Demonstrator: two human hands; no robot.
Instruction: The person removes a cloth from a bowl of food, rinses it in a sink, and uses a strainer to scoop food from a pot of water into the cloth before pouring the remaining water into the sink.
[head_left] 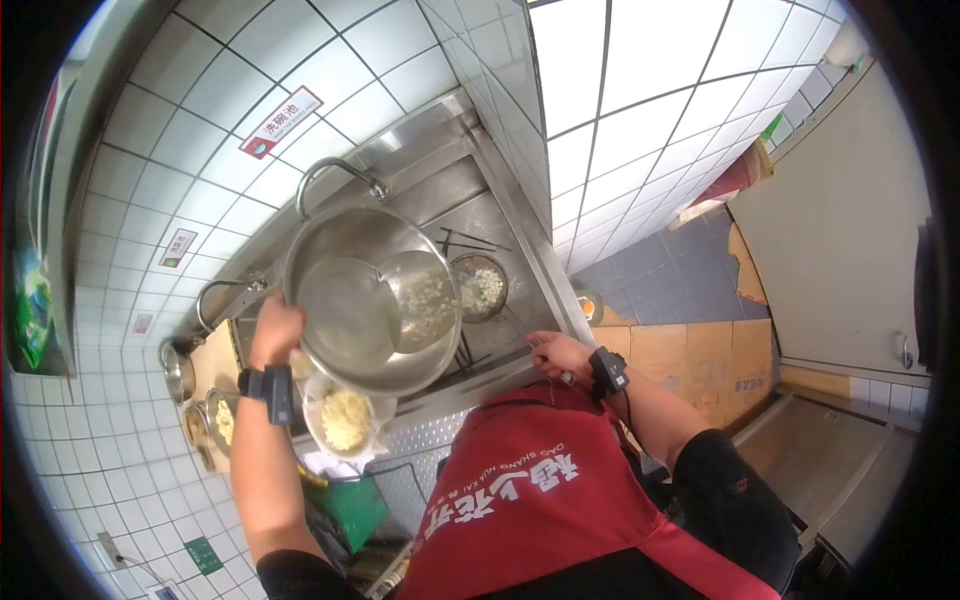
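Note:
My left hand [277, 330] grips the left rim of a large stainless steel bowl [330, 235]. Tilted over the sink [535, 275], the bowl holds cloudy water with pale chopped pieces gathered toward its right side. Just right of the bowl, similar pale bits lie in the round drain strainer [480, 288]. My right hand [560, 355] is by the sink's front edge, apart from the bowl, its fingers curled; whether something small is in them cannot be made out. Dark thin sticks [470, 241] lie on the sink floor.
A curved faucet [335, 165] stands behind the bowl, and a second faucet [228, 290] is farther left. Below the bowl sits a lined container of pale yellow shreds [345, 420]. Metal bowls [177, 372] stand at the left. Flattened cardboard [690, 365] covers the floor at right.

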